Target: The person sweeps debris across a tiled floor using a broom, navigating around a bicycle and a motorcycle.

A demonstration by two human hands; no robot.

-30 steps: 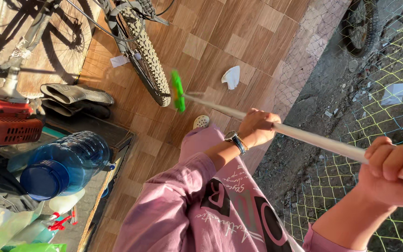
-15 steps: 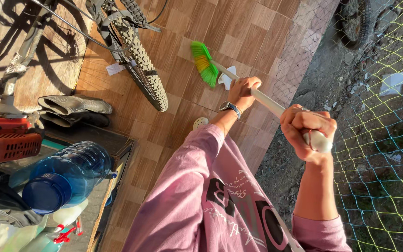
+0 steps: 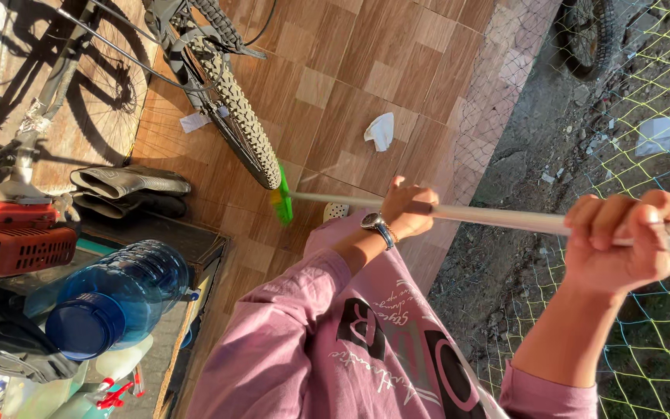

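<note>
Both my hands grip a broom by its long pale handle [image 3: 498,217]. My left hand [image 3: 409,206], with a wristwatch, holds it near the middle. At the upper end of the handle, far right, is my right hand [image 3: 633,240]. The green bristle head [image 3: 281,198] rests on the brown tiled floor [image 3: 335,62], right beside the knobbly bicycle tyre [image 3: 234,109] and close to my pale shoe [image 3: 336,209]. A crumpled white paper [image 3: 380,130] lies on the tiles beyond the broom, apart from it. I wear a pink printed top.
A bicycle stands at the upper left, with a paper scrap [image 3: 194,122] beside its tyre. Dark boots [image 3: 129,182] lie by a red motor machine [image 3: 17,240]. A blue water jug [image 3: 118,299] sits lower left. A coloured net fence [image 3: 645,326] borders bare ground on the right.
The broom head swept back from beside the white paper toward my feet and the tyre. My right hand swung out to the right, laying the handle flatter.
</note>
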